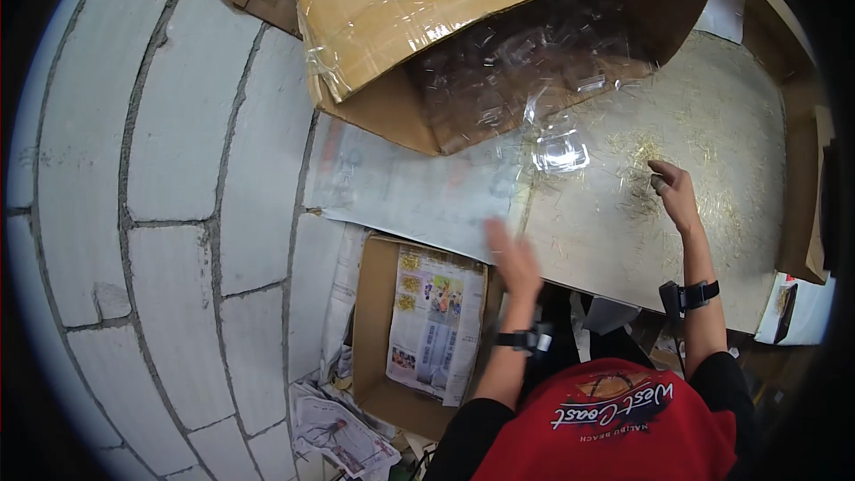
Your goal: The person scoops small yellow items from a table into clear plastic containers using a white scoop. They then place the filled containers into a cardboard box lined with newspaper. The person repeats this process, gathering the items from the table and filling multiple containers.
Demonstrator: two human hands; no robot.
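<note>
My right hand (674,194) is over a loose pile of thin gold-coloured pieces (643,153) on the tabletop. Its fingers are curled in toward the thumb; whatever may be between them is too small to make out. A clear plastic box (561,153) lies left of that pile, in front of a large carton. My left hand (515,260) is above the table's front edge, beside a lower cardboard box, and motion smears its fingers. Three small clusters of gold pieces (409,283) sit in a column on newspaper (436,321) inside that lower box.
The large cardboard carton (383,27) lies tilted at the back, its mouth facing me, with many clear plastic boxes (525,58) inside. More gold pieces are scattered over the table (579,249). A cardboard wall (800,169) edges the right side. A pale block wall (178,151) stands left.
</note>
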